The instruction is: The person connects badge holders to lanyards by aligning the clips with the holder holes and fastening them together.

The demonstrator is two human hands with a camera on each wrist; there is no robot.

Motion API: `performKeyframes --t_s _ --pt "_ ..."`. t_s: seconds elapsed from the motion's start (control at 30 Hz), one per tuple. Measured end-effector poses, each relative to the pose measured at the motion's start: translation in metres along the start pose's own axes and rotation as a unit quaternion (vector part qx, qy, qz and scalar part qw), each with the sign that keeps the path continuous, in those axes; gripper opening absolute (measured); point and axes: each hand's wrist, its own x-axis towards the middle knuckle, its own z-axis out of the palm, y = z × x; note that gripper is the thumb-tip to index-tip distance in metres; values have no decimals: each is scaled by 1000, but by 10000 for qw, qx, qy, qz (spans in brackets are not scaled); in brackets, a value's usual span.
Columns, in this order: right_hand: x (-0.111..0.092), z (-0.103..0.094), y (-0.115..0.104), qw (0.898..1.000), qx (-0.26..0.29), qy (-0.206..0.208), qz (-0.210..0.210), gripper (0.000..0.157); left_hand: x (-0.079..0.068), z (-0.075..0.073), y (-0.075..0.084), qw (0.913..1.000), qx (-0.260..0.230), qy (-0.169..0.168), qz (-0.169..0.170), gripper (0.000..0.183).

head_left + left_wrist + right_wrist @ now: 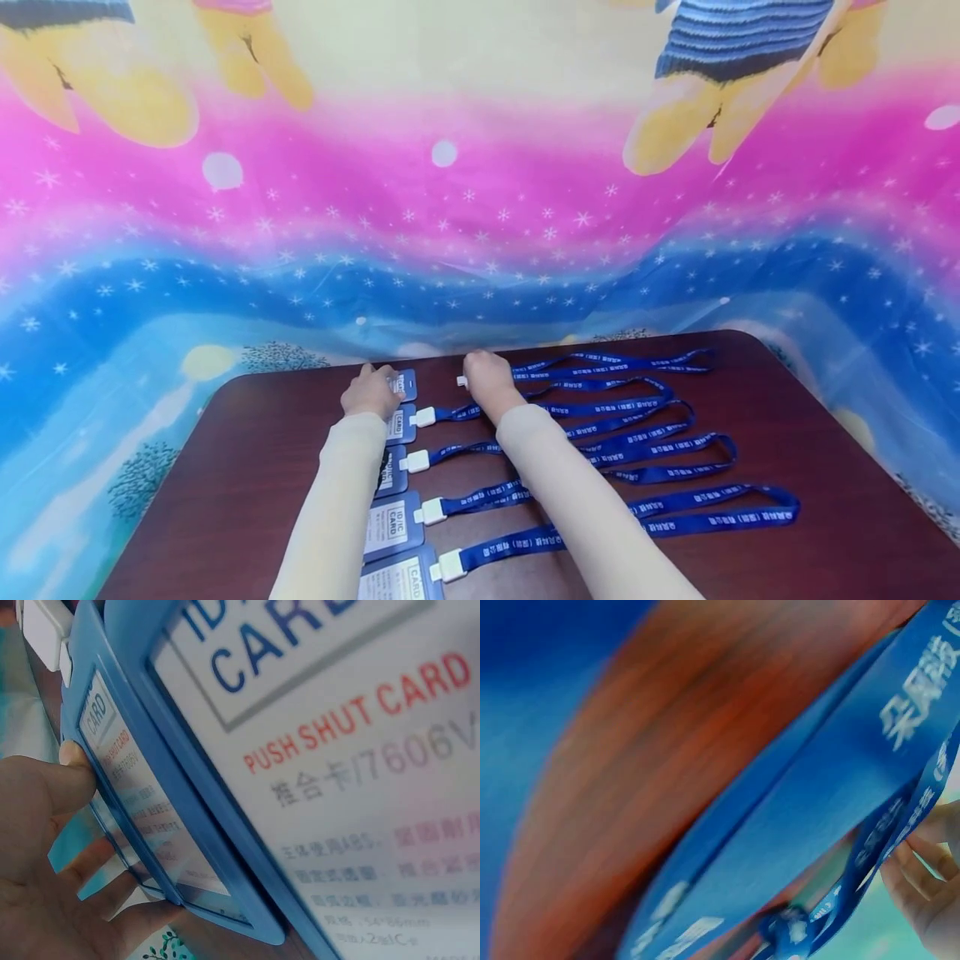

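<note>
My left hand (372,392) grips the farthest blue card holder (407,385) at the table's back edge. In the left wrist view its thumb (73,754) lies on a holder's edge, and the other fingers curl behind. To the right, my right hand (489,379) holds the farthest blue lanyard (600,368) near its end, and a white clip (461,382) sticks out to the left of the fist. A gap separates this clip from the farthest holder. The right wrist view has the right hand (930,885) behind blue straps; its fingertips are partly hidden.
Nearer on the dark red table (247,475), several card holders (396,521) lie in a column, each joined by a white clip (433,510) to a lanyard (720,496) stretched rightward. My forearms cross over parts of them. A printed curtain (480,208) hangs behind the table.
</note>
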Motion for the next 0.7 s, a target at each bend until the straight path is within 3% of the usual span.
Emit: performKeyframes --t_s 0.3,0.7 --pt "13 9 -25 9996 -200 59 -177 5 4 4 -2 10000 56 -41 23 47" --pt "28 14 -61 9979 -524 -113 -353 17 5 4 -6 9999 159 22 8 48"
